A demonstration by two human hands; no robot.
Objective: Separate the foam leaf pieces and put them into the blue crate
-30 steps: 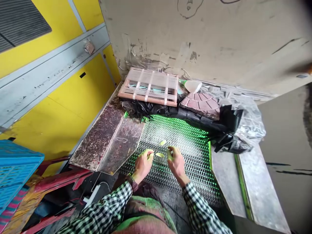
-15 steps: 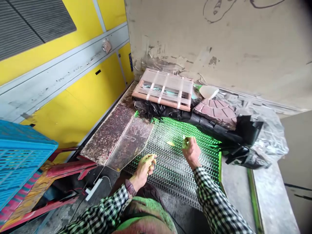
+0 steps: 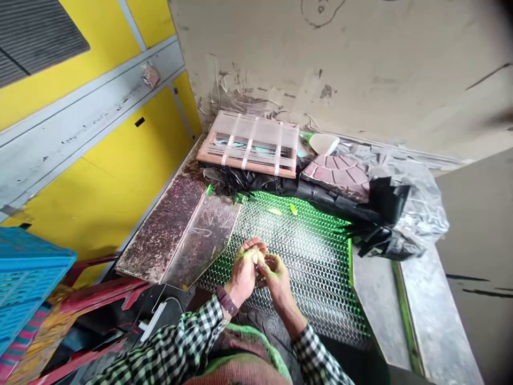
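Observation:
Over the green-lit metal mesh (image 3: 304, 283), my two hands meet close to my body. My left hand (image 3: 243, 272) is closed, its fingers pinched round a small pale piece (image 3: 255, 257) at the fingertips. Touching it from the right is my right hand (image 3: 276, 278), with curled fingers; whether it grips the same piece or something else is too small to make out. Two small yellow-green pieces, one pale (image 3: 274, 212) and one brighter (image 3: 293, 209), lie on the mesh near its far edge.
A wooden frame wrapped in clear tape (image 3: 256, 141), a pinkish fan-shaped slab (image 3: 337, 174), a white scoop-like dish (image 3: 324, 143) and black plastic (image 3: 385, 208) line the back. Speckled metal plates (image 3: 172, 230) flank the mesh at left. A blue crate (image 3: 32, 267) stands far left.
My right hand has come back from the far part of the mesh to meet my left. A second yellow-green piece now shows on the mesh. The view has shifted right.

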